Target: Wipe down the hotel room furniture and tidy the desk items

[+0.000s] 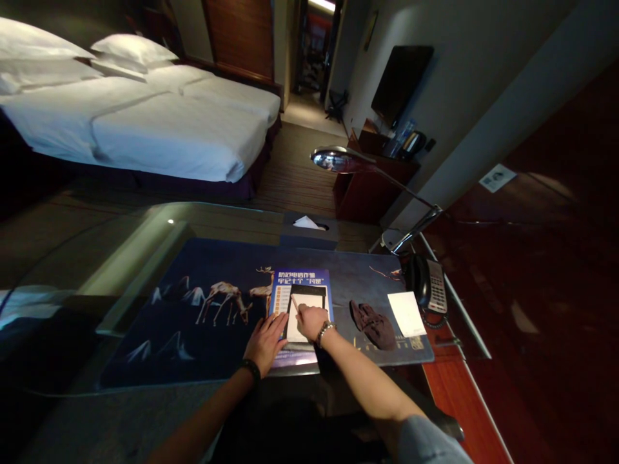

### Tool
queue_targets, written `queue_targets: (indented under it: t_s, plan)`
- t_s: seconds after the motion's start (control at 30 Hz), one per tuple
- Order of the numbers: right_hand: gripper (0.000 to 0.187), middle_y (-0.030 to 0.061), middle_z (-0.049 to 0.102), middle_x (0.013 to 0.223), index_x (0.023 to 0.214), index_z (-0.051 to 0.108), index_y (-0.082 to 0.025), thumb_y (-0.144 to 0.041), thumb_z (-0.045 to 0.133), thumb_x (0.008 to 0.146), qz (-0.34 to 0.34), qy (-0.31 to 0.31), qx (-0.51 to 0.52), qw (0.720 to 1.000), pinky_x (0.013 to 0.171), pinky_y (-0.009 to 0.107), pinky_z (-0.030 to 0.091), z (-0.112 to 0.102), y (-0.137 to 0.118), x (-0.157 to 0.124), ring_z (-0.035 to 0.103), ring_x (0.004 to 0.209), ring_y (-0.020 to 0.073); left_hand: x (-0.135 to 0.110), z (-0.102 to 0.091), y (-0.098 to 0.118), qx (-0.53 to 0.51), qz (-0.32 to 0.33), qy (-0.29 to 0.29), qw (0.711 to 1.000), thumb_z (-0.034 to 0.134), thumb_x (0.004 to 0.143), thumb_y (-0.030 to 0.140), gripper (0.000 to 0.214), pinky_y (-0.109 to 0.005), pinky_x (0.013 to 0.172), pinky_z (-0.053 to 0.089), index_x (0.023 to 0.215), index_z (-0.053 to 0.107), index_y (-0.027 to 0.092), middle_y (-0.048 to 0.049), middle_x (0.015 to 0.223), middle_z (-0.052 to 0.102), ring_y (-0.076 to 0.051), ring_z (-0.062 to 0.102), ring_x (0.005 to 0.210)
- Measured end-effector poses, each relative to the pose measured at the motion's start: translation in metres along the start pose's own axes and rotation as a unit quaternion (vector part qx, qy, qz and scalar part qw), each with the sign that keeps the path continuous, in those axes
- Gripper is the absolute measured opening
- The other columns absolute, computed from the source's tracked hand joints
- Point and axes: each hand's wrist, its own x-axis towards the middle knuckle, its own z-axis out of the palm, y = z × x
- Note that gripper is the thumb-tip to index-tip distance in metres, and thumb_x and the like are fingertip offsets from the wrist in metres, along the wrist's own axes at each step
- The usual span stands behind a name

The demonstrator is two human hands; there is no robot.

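A white notepad (pixel 315 300) with a dark border lies on a blue printed leaflet (pixel 302 278) in front of me. My right hand (pixel 311 322), with a metal bracelet at its wrist, is closed round a slim light-brown pencil (pixel 294 301) and rests on the pad. The pencil slants up and left out of the fist; I cannot see whether its tip touches the paper. At the pad's left edge, my left hand (pixel 267 340) lies flat with fingers stretched out, touching pad and leaflet. A dark band circles its wrist.
Beneath everything spreads a dark desk mat (pixel 184 309) with deer on it. Right of the pad are a crumpled dark cloth (pixel 373 325), a white paper sheet (pixel 407 314) and a black telephone (pixel 428 283). A tissue box (pixel 308 235) and a desk lamp (pixel 343 160) stand behind.
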Motion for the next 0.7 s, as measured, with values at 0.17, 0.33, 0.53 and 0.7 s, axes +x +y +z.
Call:
queue_targets:
  t_s: [0.17,0.33,0.53,0.7]
  plan:
    - [0.029,0.0155,0.074,0.098,0.112,0.058,-0.017,-0.033,0.044,0.093,0.001,0.001,0.001,1.000,0.074,0.039,0.054,0.000,0.001,-0.002,0.072,0.091,0.0296,-0.002,0.004,-0.001,0.000,-0.003,0.002,1.000,0.043,0.099,0.029,0.052,-0.052,0.122,0.028,0.150,0.039,0.018,-0.0018,0.156,0.038,-0.026,0.033,0.145]
    - [0.027,0.0125,0.074,0.097,0.112,0.057,-0.019,-0.033,0.043,0.093,0.007,0.014,0.005,1.000,0.073,0.037,0.052,0.000,0.012,-0.002,0.071,0.089,0.0276,0.001,0.022,-0.014,-0.018,0.004,0.051,0.999,0.034,0.098,0.020,0.053,-0.049,0.122,0.030,0.151,0.036,0.011,-0.0061,0.160,0.031,-0.026,0.026,0.149]
    - [0.023,0.0091,0.070,0.107,0.110,0.058,-0.021,-0.027,0.041,0.095,-0.020,0.033,0.003,0.999,0.076,0.033,0.049,0.000,0.021,-0.003,0.067,0.098,0.0228,0.003,0.025,-0.031,-0.009,-0.002,0.041,0.999,0.029,0.100,0.021,0.053,-0.051,0.121,0.031,0.151,0.034,0.011,-0.0043,0.161,0.028,-0.027,0.021,0.150]
    - [0.023,0.0091,0.069,0.106,0.109,0.059,-0.020,-0.024,0.043,0.094,-0.060,0.039,0.002,0.997,0.088,0.038,0.045,0.002,0.006,0.000,0.064,0.101,0.0230,0.002,0.014,-0.034,-0.003,0.010,0.007,1.000,0.029,0.100,0.023,0.053,-0.052,0.122,0.029,0.152,0.033,0.012,-0.0013,0.162,0.025,-0.027,0.019,0.151]
